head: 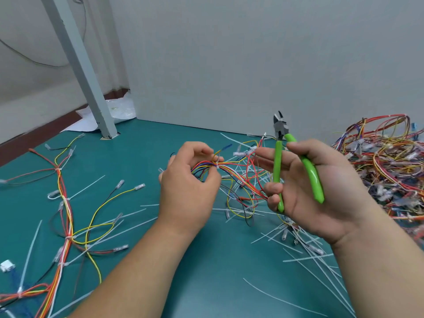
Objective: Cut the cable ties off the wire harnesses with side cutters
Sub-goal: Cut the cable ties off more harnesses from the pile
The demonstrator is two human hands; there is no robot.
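Note:
My left hand [187, 180] grips a bundle of coloured wires, a wire harness [238, 180], right at a white cable tie [217, 165] that binds it. My right hand [316, 189] holds green-handled side cutters [281, 157] upright to the right of the harness, with the jaws pointing up and slightly apart. The cutters are clear of the tie. The harness trails rightward and down onto the green table [206, 260] between my hands.
Another harness [65, 214], tied with white ties, lies at the left. A big heap of harnesses [385, 161] fills the right edge. Loose white cable-tie strips [309, 255] litter the mat. A grey post [91, 88] stands at the back left, with a grey wall behind.

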